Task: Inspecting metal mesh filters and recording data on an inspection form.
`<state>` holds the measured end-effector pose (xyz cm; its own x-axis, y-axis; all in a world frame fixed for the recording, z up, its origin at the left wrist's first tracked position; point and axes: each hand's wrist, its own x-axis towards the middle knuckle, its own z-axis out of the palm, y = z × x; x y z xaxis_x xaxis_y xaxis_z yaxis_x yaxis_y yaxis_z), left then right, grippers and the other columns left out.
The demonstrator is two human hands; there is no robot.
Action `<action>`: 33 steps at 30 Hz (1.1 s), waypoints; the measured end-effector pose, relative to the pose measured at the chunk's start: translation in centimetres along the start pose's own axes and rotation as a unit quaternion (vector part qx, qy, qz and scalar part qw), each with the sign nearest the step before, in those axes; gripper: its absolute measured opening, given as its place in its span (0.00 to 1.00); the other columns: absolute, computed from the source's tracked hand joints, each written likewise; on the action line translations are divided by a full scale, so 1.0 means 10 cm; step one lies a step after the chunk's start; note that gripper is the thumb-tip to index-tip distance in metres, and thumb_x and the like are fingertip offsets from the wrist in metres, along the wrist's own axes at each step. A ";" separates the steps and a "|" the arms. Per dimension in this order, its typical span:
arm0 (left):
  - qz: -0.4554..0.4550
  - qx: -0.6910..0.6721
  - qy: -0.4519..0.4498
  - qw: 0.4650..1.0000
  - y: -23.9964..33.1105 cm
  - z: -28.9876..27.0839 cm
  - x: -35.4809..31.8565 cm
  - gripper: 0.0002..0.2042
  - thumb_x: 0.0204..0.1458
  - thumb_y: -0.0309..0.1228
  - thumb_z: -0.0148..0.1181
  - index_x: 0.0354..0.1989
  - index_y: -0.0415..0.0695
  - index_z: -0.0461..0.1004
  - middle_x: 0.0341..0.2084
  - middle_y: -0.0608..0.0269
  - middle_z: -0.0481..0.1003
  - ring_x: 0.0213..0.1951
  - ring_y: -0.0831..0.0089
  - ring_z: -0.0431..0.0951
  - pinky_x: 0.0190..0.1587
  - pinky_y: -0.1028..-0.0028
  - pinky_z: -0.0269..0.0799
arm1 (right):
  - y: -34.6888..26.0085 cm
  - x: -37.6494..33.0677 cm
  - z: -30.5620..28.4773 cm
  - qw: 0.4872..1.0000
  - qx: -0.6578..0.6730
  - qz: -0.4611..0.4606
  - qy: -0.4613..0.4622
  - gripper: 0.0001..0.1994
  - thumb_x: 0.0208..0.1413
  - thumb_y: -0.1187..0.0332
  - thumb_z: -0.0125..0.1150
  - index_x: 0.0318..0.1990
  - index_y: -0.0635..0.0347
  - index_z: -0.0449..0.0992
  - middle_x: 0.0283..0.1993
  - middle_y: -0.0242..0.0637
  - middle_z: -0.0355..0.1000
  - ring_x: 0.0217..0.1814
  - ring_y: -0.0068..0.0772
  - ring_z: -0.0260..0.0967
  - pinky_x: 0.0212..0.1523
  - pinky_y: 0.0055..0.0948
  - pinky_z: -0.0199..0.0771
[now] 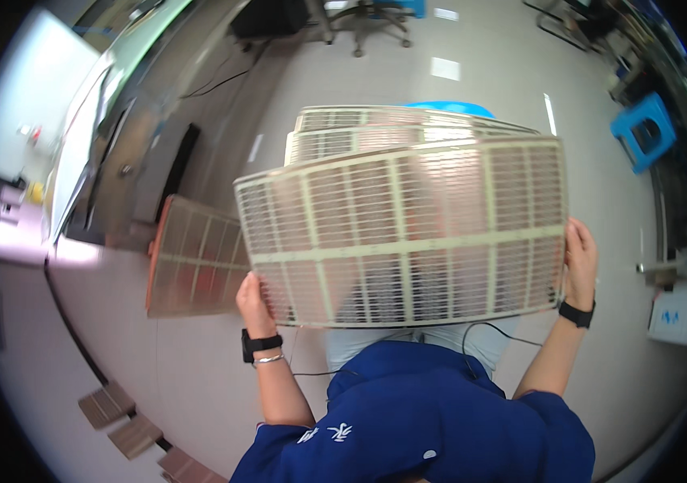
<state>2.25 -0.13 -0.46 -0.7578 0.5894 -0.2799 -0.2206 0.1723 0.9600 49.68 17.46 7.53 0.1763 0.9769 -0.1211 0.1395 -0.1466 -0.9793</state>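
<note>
1. Left edge of the mesh panel [404, 241] seems pinched by the left hand [255, 304], just below the end of the long cross rib; thumb placement cannot be told
2. Right edge gripped by the right hand [580, 259], close to the cross rib's other end; fingers are seen curled at the rim, far side hidden
3. Mesh panel held in front of the body, above the lap, right side higher in view; slight bow is seen, though some may be put down to the lens
4. Judged light for its width, thin plastic frame with fine mesh, fairly stiff along the ribs, likely flexible across the middle
5. Mesh probably easily torn or dented, so hold is best taken on the outer frame, both short sides, at the rib ends; pressing on the mesh is best avoided
6. Smooth rim may be slippery if wet or dusty; wetness cannot be told
7. Similar panels [311, 145] seen overlapped just beyond, with a blue stool [458, 106] partly hidden behind them
8. Another panel with an orange edge [198, 262] is stood tilted at the left, its near side partly covered by the held one
</note>
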 end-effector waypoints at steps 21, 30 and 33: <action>0.107 -0.065 -0.220 0.967 0.73 0.18 -0.19 0.08 0.53 0.31 0.57 0.35 0.40 0.70 0.27 0.71 0.69 0.29 0.86 0.66 0.34 0.85 0.63 | -0.01 0.01 -0.37 0.981 0.174 -0.059 0.068 0.08 0.59 0.66 0.49 0.42 0.60 0.68 0.39 0.31 0.68 0.43 0.22 0.65 0.46 0.23 0.65; 0.519 0.121 -0.147 0.833 0.95 0.38 -0.19 0.08 0.34 0.25 0.66 0.25 0.38 0.75 0.26 0.59 0.74 0.34 0.65 0.73 0.39 0.69 0.69 | 0.31 0.57 -0.76 0.857 0.384 -0.330 -0.093 0.21 0.61 0.55 0.41 0.53 0.61 0.63 0.59 0.44 0.60 0.58 0.36 0.60 0.57 0.42 0.63; 0.530 0.236 -0.113 0.807 0.90 0.46 -0.20 0.13 0.35 0.23 0.65 0.33 0.41 0.77 0.32 0.59 0.76 0.37 0.62 0.74 0.39 0.70 0.70 | 0.13 0.43 -0.45 0.886 0.377 -0.266 -0.040 0.21 0.61 0.55 0.41 0.54 0.62 0.63 0.58 0.44 0.61 0.57 0.36 0.61 0.55 0.41 0.65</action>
<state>4.64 3.88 8.76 -0.2237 0.7234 0.6532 0.7763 -0.2730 0.5682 54.97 20.76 6.43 0.2077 0.8892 0.4077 -0.5148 0.4538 -0.7274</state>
